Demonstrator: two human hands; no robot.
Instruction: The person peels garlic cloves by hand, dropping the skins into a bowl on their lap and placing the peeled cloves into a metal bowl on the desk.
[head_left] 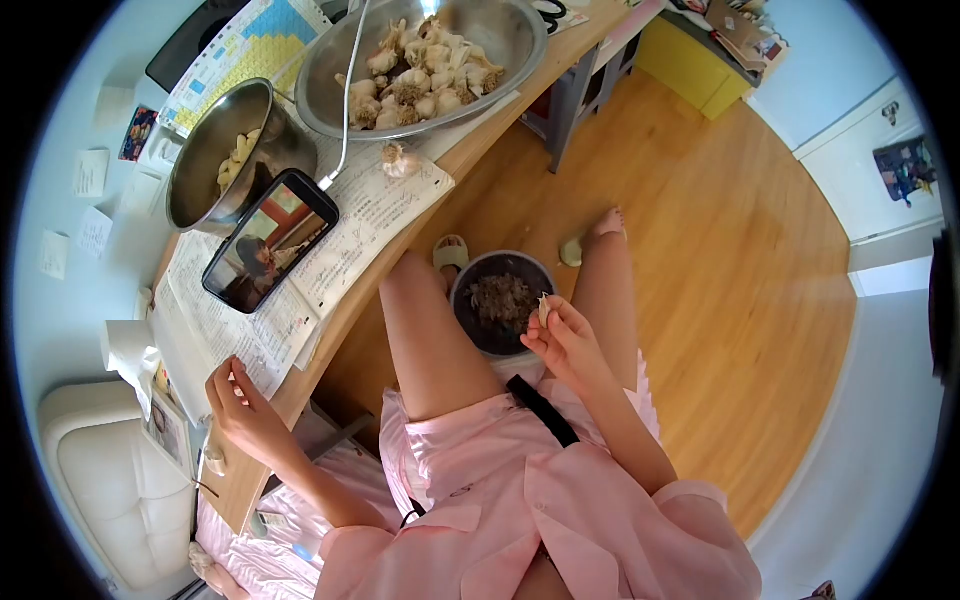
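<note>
My right hand point(565, 340) pinches a garlic clove point(543, 310) above the right side of a dark bin point(484, 333), which stands between my legs with papery skins point(502, 298) inside. My left hand point(240, 408) is over the desk's near edge by the papers, fingers curled; a small pale bit shows at its fingers, too small to name. On the desk, a large metal bowl point(325, 92) holds several garlic bulbs point(437, 72). A steel pot point(192, 170) beside it has peeled cloves point(237, 160) in it. One bulb point(399, 160) lies on the papers point(385, 207).
A phone point(270, 241) with a white cable point(348, 110) leans against the pot. A tissue box point(130, 345) is at the desk's left. Slippers point(451, 252) lie on the wooden floor point(720, 280). A yellow cabinet point(690, 65) stands at the back, a cushioned chair point(110, 480) lower left.
</note>
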